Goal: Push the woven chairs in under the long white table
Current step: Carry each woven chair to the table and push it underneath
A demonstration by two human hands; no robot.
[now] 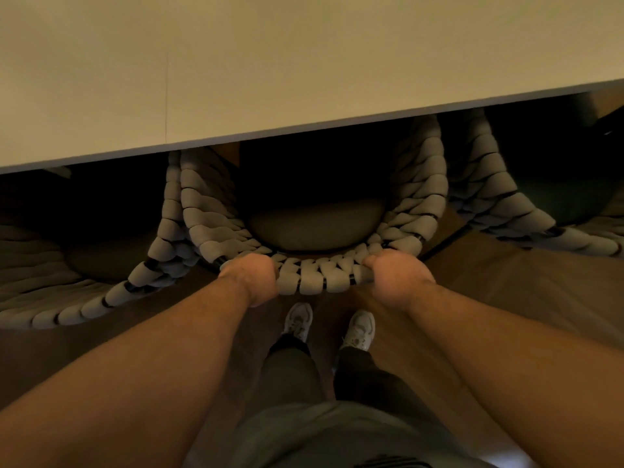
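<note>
A grey woven chair (317,275) stands in front of me, its thick rope-wrapped back rim curving toward my body. My left hand (251,276) grips the top rim on the left and my right hand (396,278) grips it on the right, fingers curled over the weave. The chair's arms and the front of its round seat cushion (317,228) reach in beneath the edge of the long white table (270,79), which fills the upper half of the view.
A second woven chair (67,298) sits at the left and a third woven chair (506,204) at the right, both partly under the table. My white shoes (299,320) stand on the dark wooden floor just behind the middle chair.
</note>
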